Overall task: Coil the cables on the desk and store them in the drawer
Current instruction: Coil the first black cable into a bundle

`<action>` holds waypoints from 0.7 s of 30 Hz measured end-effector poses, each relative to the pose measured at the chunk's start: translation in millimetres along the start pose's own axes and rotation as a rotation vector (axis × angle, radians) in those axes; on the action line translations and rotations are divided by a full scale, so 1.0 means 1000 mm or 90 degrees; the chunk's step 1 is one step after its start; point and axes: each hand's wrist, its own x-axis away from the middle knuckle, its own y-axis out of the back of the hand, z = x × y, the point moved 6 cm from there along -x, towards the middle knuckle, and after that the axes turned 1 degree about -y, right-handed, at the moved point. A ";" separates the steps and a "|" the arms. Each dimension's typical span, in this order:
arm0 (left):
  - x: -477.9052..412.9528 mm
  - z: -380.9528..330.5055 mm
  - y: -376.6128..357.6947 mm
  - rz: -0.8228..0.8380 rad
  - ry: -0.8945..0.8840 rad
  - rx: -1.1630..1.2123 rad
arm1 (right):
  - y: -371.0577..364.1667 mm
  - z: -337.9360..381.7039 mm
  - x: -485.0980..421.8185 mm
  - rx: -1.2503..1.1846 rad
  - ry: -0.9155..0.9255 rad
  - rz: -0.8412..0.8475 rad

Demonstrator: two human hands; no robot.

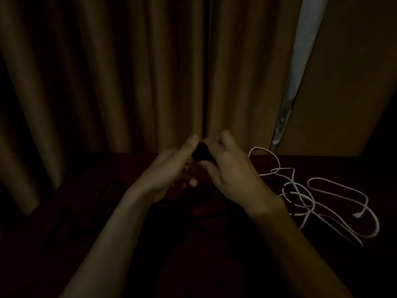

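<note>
Above the middle of the desk [335, 168], the left hand [169, 171] and right hand [233, 168] pinch a small black lump [200, 152] between curled fingers, likely a dark cable's end lifted clear for winding, while the white cable [322, 197] sprawls loose on the desk's right side.

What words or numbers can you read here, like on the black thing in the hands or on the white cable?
None can be read.
The black thing, held between the left hand and the right hand, is too dark to show any label.
The white cable and the brown curtain show no writing.
</note>
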 end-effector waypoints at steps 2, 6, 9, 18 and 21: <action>0.001 0.002 0.001 0.021 0.002 -0.037 | -0.005 0.007 0.001 0.006 0.043 0.036; 0.000 -0.001 -0.001 0.057 -0.065 -0.010 | -0.008 0.008 0.000 -0.022 0.079 -0.003; 0.001 -0.009 -0.002 0.037 -0.123 -0.009 | -0.002 0.001 -0.002 -0.169 -0.009 -0.052; 0.001 -0.018 -0.010 -0.058 -0.204 0.001 | 0.011 -0.012 -0.001 -0.580 -0.122 -0.021; -0.001 -0.016 0.000 -0.120 -0.206 0.041 | 0.011 -0.010 0.000 -0.653 -0.139 0.005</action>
